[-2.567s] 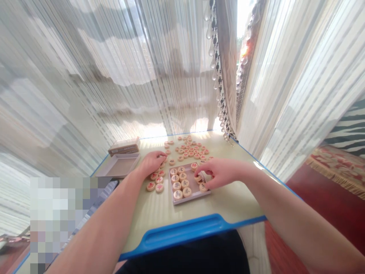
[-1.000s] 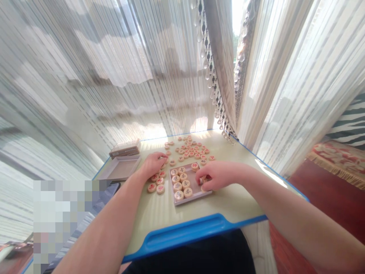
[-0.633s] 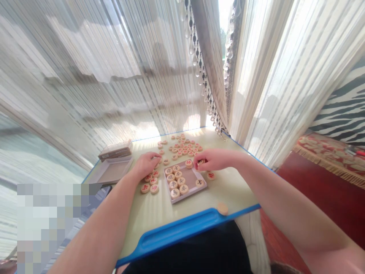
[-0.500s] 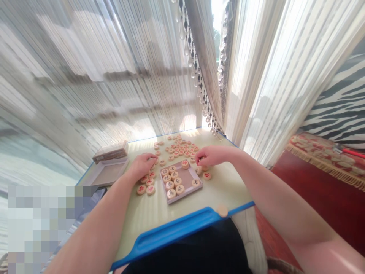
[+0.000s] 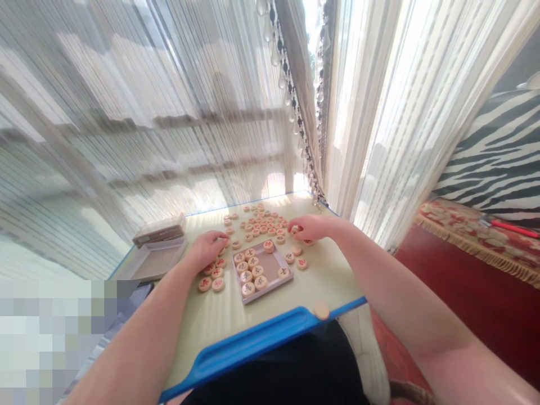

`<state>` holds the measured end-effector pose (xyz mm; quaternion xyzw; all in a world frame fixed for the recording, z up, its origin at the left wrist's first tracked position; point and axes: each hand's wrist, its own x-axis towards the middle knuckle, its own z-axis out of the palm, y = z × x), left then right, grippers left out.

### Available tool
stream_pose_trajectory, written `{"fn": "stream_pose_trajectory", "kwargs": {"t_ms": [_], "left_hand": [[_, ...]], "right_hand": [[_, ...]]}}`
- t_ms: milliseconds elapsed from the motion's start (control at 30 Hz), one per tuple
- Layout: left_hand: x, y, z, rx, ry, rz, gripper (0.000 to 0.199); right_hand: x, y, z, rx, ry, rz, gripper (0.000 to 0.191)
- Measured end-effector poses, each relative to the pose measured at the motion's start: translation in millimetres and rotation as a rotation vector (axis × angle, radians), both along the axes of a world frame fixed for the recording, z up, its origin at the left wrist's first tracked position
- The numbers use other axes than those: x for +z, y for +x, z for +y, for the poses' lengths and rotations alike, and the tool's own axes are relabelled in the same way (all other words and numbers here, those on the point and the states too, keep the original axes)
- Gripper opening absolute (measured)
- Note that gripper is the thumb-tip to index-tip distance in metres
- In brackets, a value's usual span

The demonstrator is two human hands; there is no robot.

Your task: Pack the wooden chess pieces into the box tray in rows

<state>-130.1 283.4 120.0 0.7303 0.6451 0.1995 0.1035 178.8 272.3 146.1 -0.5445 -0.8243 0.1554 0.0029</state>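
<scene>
Round wooden Chinese chess pieces [image 5: 264, 229] with red or black characters lie scattered over the pale table. A shallow square box [image 5: 270, 287] in the middle holds two columns of black-marked pieces [image 5: 246, 276] along its left, a red one [image 5: 269, 246] in the far corner and a black one [image 5: 283, 273] near right. My left hand [image 5: 208, 248] rests left of the box, fingers stretched over pieces there, apparently gripping none. Beyond the box's right corner, my right hand [image 5: 310, 226] has its bent fingers around a Chinese chess piece [image 5: 296, 229], partly hidden.
Red-marked pieces [image 5: 217, 273] sit by my left forearm. An open box lid or tray [image 5: 162, 260] and a flat box [image 5: 159, 228] lie at the table's left. One piece [image 5: 321, 310] rests face down on the blue front edge [image 5: 253, 336]. Curtains [image 5: 202, 140] hang behind.
My right hand has moved away from me, leaving pieces beside the box uncovered. My left hand stays about where it was. The whole view has shifted slightly.
</scene>
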Motion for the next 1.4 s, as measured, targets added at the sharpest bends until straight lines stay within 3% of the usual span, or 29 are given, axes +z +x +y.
{"fn": "stream_pose_trajectory", "kwargs": {"t_ms": [133,233,367,500,567,633,733,867,1067,1233,1300,1400], "left_hand": [[-0.3,-1,1,-0.003,0.010,0.008,0.033],[-1.4,-3,2,-0.038,0.033,0.035,0.032],[-3.6,-6,5,-0.102,0.067,0.088,0.033],[-4.0,-7,7,-0.133,0.095,0.122,0.035],[-3.2,-6,7,-0.133,0.098,0.131,0.035],[-2.1,-5,6,-0.132,0.097,0.138,0.036],[-0.7,-3,5,-0.139,0.099,0.148,0.035],[-1.2,-3,4,-0.151,0.108,0.148,0.035],[-6.4,-5,5,-0.140,0.142,0.146,0.036],[-6.5,0,6,-0.114,0.269,0.069,0.047],[-4.4,6,2,-0.169,0.252,0.063,0.050],[-0.3,15,-8,-0.236,0.154,0.096,0.052]], "right_hand": [[-0.4,2,4,-0.047,0.022,0.010,0.038],[4.8,-1,-8,-0.060,0.058,0.019,0.036],[9.7,-4,-67,0.021,0.186,0.072,0.029],[-0.3,-1,-141,0.121,0.174,0.168,0.032],[-10.5,1,-161,0.092,0.187,0.194,0.031],[-21.5,2,-165,0.078,0.191,0.211,0.024],[-33.9,3,-147,0.012,0.239,0.228,0.023],[-38.1,8,-115,-0.107,0.308,0.192,0.029],[-16.7,6,-85,-0.156,0.320,0.128,0.031],[16.6,-29,-35,-0.065,0.382,0.146,0.027],[16.9,-47,-8,-0.052,0.389,0.111,0.029],[-0.6,-65,23,0.081,0.456,0.112,0.033]]}}
